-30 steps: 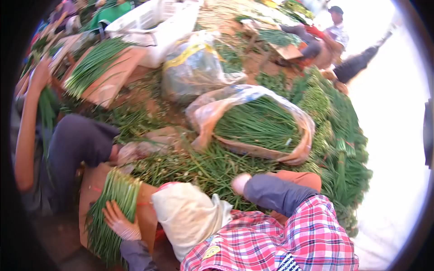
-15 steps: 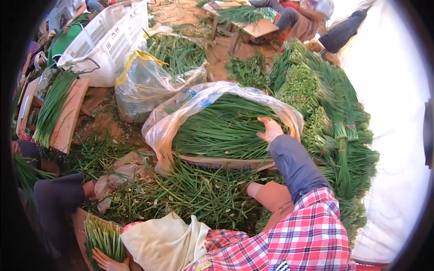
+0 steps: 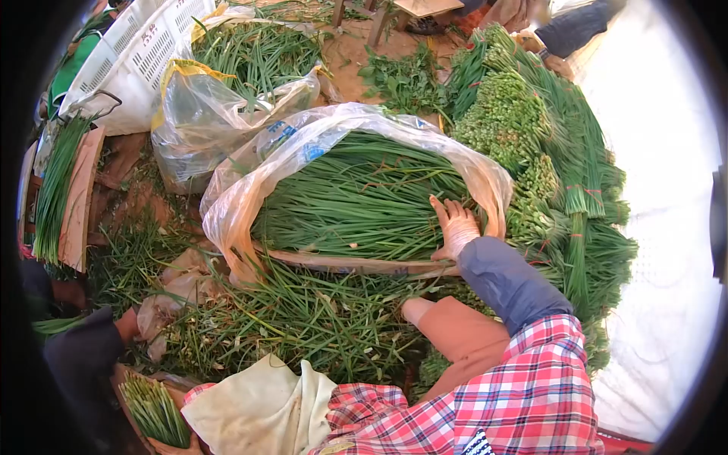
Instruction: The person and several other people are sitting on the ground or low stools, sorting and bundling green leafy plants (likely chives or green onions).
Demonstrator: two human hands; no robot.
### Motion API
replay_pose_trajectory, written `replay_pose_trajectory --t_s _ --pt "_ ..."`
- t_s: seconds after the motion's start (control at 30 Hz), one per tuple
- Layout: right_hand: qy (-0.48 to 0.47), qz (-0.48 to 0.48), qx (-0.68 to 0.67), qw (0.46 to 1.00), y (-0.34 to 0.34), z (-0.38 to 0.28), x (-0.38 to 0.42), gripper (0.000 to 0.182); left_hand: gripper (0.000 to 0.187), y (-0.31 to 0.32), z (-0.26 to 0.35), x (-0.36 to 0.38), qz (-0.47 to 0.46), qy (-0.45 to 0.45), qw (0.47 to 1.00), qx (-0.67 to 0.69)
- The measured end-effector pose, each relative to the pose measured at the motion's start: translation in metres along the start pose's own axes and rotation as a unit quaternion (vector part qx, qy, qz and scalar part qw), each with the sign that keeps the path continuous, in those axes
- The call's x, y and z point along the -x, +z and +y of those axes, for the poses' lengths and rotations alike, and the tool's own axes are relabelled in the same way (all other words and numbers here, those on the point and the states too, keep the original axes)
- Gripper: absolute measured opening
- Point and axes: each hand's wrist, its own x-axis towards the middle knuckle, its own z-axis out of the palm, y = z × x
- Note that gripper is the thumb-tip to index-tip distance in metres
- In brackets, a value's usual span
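Note:
Long green chives fill a clear plastic bag whose mouth is spread wide. My right hand rests at their right end, fingers spread over the stalks and not closed around any. At the lower left, my left hand grips a bundle of chives, pale cut ends pointing up. That hand is partly cut off by the frame's bottom edge. The bundle sits by a wooden board.
Tied bundles of chives are piled at right beside a white sheet. Loose chives litter the ground. Behind stand another plastic bag and a white crate. Another person's dark sleeve is at left.
The view has shifted, leaving the left hand lower in frame. My right hand's fingers have spread out and now lie flatter on the chives. The left hand still has its bundle.

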Motion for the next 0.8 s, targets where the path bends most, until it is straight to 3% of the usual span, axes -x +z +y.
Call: replay_pose_trajectory --t_s 0.1,0.27,0.37,0.5,0.6,0.63,0.7,0.8 --pt "0.044 -0.036 -0.048 0.997 0.0 0.005 -0.011 0.128 0.128 0.007 -0.004 0.008 -0.009 -0.001 0.999 -0.054" --pt "0.009 -0.021 0.054 0.998 0.015 0.003 -0.002 0.123 0.13 -0.002 0.001 0.005 -0.035 -0.003 0.992 -0.124" --pt "0.008 -0.024 0.027 0.999 0.024 0.003 0.003 0.121 0.13 0.006 -0.005 0.011 -0.034 0.005 0.991 -0.13" --pt "-0.004 0.092 0.093 0.991 0.031 0.002 -0.007 0.123 0.125 -0.01 0.004 0.013 -0.035 0.013 0.993 -0.109" --pt "0.025 -0.053 0.01 0.998 0.006 0.006 -0.016 0.121 0.119 -0.035 0.008 0.017 0.035 0.092 0.994 0.051" --pt "0.035 -0.1 -0.017 0.994 0.0 0.007 -0.018 0.12 0.115 -0.036 0.003 0.017 0.041 0.063 0.996 0.053" --pt "0.019 -0.07 -0.054 0.996 -0.003 0.014 -0.018 0.112 0.107 -0.035 -0.011 0.019 0.052 0.001 0.997 0.057" --pt "-0.008 -0.042 -0.146 0.988 -0.012 0.038 -0.022 0.104 0.098 -0.068 0.004 0.004 0.096 0.044 0.993 0.048"
